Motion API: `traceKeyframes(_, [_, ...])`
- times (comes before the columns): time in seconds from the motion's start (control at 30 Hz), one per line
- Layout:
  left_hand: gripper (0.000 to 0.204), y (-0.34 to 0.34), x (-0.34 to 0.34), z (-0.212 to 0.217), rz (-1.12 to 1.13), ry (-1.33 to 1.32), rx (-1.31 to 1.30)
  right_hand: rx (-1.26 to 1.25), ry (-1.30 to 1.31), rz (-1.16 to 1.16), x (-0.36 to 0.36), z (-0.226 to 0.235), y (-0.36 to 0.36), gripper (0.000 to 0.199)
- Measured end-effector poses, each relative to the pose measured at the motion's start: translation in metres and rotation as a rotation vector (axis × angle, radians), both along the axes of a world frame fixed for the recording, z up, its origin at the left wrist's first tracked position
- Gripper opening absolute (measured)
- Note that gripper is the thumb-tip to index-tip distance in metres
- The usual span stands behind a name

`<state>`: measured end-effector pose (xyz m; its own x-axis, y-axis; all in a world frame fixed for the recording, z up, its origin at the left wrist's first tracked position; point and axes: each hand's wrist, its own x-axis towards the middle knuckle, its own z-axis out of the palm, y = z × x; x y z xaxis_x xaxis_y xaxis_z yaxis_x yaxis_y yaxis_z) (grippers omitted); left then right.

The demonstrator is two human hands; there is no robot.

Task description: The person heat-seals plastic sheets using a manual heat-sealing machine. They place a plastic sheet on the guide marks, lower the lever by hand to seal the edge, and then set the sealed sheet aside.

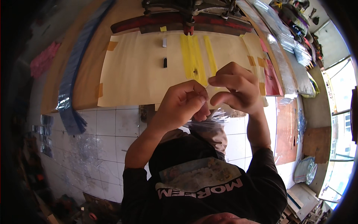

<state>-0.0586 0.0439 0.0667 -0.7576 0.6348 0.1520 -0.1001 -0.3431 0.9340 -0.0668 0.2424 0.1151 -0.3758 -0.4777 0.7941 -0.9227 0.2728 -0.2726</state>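
My left hand (182, 102) and my right hand (235, 87) are raised close together in front of me, fingertips nearly touching. Both pinch a small, thin clear plastic piece (207, 86) between thumb and forefinger. Just under the hands lies a bunch of clear plastic film (209, 121) on my lap. Behind the hands is a work table covered with cream paper (141, 71), with yellow strips (194, 56) taped on it.
A blue plastic band (71, 86) hangs off the table's left side. A dark red clamp bar (179, 22) crosses the table's far end. Stacks of clear sheets (283, 41) lie at right. White floor tiles (104, 127) show below, with clutter along the left wall.
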Motion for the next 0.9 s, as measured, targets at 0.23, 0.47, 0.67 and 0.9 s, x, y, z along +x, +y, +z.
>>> traceKeyframes(0.23, [0.009, 0.005, 0.009, -0.004, 0.211, 0.234, -0.08, 0.536, -0.022, -0.1, 0.013, 0.029, 0.007, 0.03])
traceKeyframes(0.47, [0.007, 0.018, 0.019, -0.013, 0.273, 0.127, 0.015, 0.684, 0.128, -0.16, 0.019, 0.036, 0.004, 0.016])
traceKeyframes(0.67, [0.033, 0.021, 0.026, -0.042, 0.436, 0.771, 0.087, 0.587, 0.213, -0.191, 0.026, 0.033, 0.009, 0.019])
traceKeyframes(0.9, [0.034, -0.008, 0.026, -0.031, 0.115, 0.719, 0.053, 0.615, 0.295, -0.123, 0.033, 0.049, 0.007, 0.021])
